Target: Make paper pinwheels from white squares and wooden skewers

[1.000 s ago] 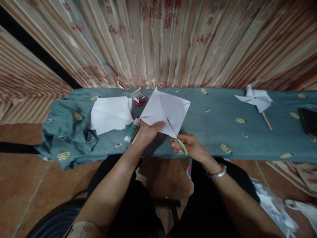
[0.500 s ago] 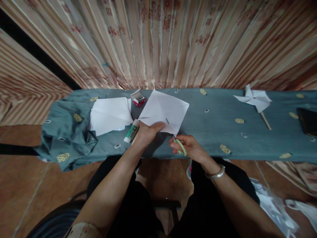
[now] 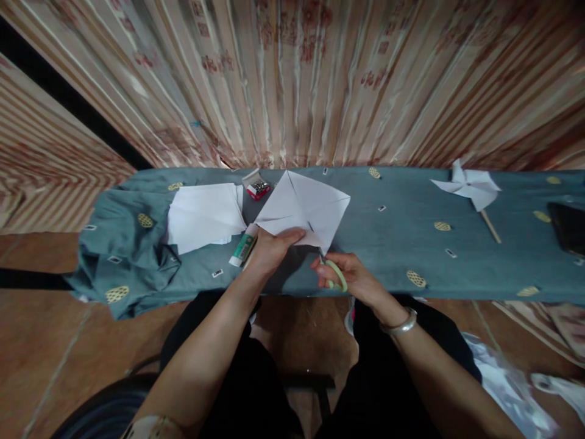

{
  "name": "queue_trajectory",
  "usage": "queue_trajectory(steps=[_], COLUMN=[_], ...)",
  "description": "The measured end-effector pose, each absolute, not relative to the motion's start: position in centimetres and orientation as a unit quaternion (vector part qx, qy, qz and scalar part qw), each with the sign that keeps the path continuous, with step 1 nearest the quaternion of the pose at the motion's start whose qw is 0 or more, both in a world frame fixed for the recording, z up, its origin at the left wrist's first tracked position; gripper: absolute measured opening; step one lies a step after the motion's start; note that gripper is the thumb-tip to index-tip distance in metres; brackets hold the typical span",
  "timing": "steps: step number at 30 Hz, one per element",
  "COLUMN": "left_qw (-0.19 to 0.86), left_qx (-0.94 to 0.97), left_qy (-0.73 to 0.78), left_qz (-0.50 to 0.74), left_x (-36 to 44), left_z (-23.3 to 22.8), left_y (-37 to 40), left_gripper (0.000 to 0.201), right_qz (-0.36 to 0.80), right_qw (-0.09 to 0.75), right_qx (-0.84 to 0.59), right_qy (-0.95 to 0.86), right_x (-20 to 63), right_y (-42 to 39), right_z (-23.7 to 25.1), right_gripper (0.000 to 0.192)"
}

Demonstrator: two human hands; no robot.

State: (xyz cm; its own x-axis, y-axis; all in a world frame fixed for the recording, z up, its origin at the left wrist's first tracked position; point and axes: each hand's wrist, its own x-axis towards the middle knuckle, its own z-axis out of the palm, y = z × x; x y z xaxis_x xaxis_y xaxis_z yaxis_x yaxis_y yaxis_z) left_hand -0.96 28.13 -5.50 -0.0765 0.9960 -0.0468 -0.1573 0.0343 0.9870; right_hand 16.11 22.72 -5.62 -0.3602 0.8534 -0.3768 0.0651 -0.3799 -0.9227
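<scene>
A square white sheet of paper with diagonal creases and slits from its corners is held over the cloth-covered table. My left hand grips its near left edge, thumb on top and the other fingers hidden beneath. My right hand is closed around the pale green handles of a pair of scissors. The blades meet the paper's near corner; most of their length is hidden. Close by my left hand lies a green and white glue stick.
Left of the sheet lies a stack of white paper. Behind the glue stick stands an open red box of small metal pieces. A finished paper pinwheel on a stick lies to the right, with a dark object at the far right edge.
Everything appears slightly lower in the view. My hands, the paper and the scissors hold nearly the same places, with the blades still at the near corner.
</scene>
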Motion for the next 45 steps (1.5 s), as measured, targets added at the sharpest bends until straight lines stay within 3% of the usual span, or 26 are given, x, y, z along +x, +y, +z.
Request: queue_trajectory(steps=[25, 45], left_qw=[0.555, 0.570], left_qx=[0.372, 0.346], left_qy=[0.489, 0.495], left_qz=[0.560, 0.558], left_x=[-0.8, -0.8], left_z=[-5.4, -5.1], left_y=[28.3, 28.4], left_gripper=[0.038, 0.035], right_qz=[0.685, 0.689], right_qw=[0.311, 0.331], right_qx=[-0.495, -0.485], right_qy=[-0.435, -0.425], right_x=[14.6, 14.7], right_y=[23.2, 23.5], right_z=[-5.3, -6.0], right_gripper=[0.070, 0.064])
